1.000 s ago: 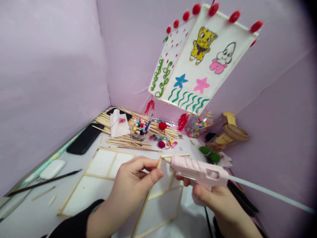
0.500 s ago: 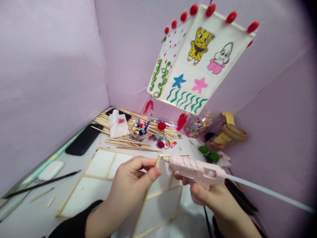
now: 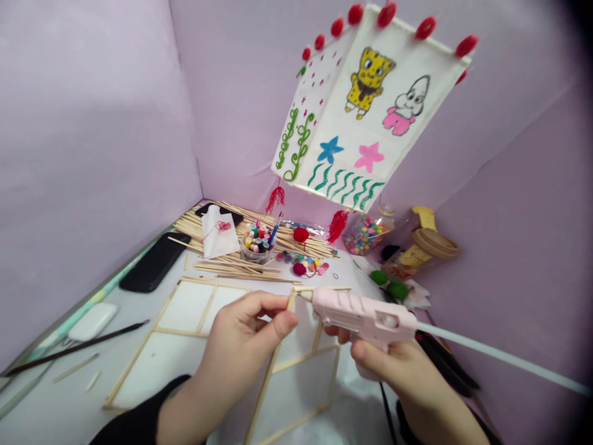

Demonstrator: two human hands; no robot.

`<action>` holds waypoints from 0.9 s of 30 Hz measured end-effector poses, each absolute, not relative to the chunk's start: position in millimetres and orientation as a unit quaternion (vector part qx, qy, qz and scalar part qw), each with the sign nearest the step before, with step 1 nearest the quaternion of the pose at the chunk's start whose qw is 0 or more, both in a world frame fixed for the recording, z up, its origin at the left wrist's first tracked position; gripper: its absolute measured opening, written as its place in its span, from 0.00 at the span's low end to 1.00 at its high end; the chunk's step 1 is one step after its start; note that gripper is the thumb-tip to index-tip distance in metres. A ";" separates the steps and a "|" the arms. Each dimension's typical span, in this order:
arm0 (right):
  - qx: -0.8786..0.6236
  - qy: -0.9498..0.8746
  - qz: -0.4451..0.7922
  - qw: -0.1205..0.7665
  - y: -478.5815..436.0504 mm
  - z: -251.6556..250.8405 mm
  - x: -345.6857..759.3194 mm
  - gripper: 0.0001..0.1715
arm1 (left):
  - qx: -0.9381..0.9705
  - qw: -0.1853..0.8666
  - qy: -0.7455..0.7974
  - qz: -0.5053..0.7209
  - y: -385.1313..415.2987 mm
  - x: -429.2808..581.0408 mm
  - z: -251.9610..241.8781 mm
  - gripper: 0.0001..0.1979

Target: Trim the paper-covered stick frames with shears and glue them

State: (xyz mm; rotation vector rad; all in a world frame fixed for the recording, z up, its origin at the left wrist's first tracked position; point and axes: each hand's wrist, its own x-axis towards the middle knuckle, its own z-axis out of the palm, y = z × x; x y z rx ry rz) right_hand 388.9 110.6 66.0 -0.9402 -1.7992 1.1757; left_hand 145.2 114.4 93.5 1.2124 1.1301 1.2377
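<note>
My left hand (image 3: 245, 349) is closed, pinching the upper corner of a wooden stick frame (image 3: 265, 386) between thumb and fingers. The frame is tilted up, and a crossbar spans it. In my right hand (image 3: 398, 371) is a pink hot glue gun (image 3: 364, 314), its metal nozzle touching or very near the frame's corner. A long white glue stick (image 3: 500, 355) sticks out of the gun's back. Another stick frame with white paper panels (image 3: 160, 371) lies flat on the left of the table. My right palm hides the gun's handle.
A white painted lantern (image 3: 365, 111) with red pompoms hangs above. Behind the frames are wooden sticks (image 3: 236, 267), a tub of paint pots (image 3: 257, 244) and a jar of coloured pompoms (image 3: 365, 235). A black phone (image 3: 155, 262) and a white case (image 3: 92, 321) lie left.
The view has shifted slightly, so everything sits a little further left. Both hands keep their holds, with the nozzle still at the frame's corner.
</note>
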 end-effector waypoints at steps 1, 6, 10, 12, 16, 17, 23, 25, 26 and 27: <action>-0.367 -0.707 0.464 0.388 111.0 65.7 388.8 0.23 | 0.504 0.510 0.469 0.515 114.5 145.4 93.8 0.03; -0.376 -0.709 0.464 0.375 111.9 61.0 390.2 0.25 | 0.507 0.505 0.471 0.516 114.7 145.3 95.2 0.03; -0.376 -0.712 0.459 0.375 112.7 59.0 390.6 0.26 | 0.502 0.509 0.478 0.511 114.5 144.9 94.5 0.04; -0.373 -0.713 0.460 0.376 112.8 59.0 390.4 0.26 | 0.498 0.514 0.480 0.507 114.4 144.7 93.7 0.04; -0.368 -0.711 0.463 0.380 112.2 60.4 389.5 0.25 | 0.490 0.518 0.484 0.507 115.2 144.5 92.7 0.05; -0.369 -0.711 0.463 0.379 112.0 61.1 389.2 0.25 | 0.491 0.516 0.485 0.507 115.5 144.6 92.7 0.05; -0.373 -0.717 0.452 0.377 111.0 62.3 389.1 0.25 | 0.497 0.510 0.487 0.505 115.5 145.0 93.2 0.05; -0.377 -0.720 0.448 0.374 111.0 60.0 390.2 0.26 | 0.498 0.512 0.485 0.505 115.1 144.7 93.2 0.05; -0.381 -0.719 0.447 0.371 111.0 58.6 390.9 0.26 | 0.499 0.511 0.484 0.506 115.0 144.6 93.2 0.05; -0.386 -0.719 0.445 0.368 111.0 57.2 391.4 0.27 | 0.499 0.510 0.483 0.507 115.0 144.4 93.2 0.05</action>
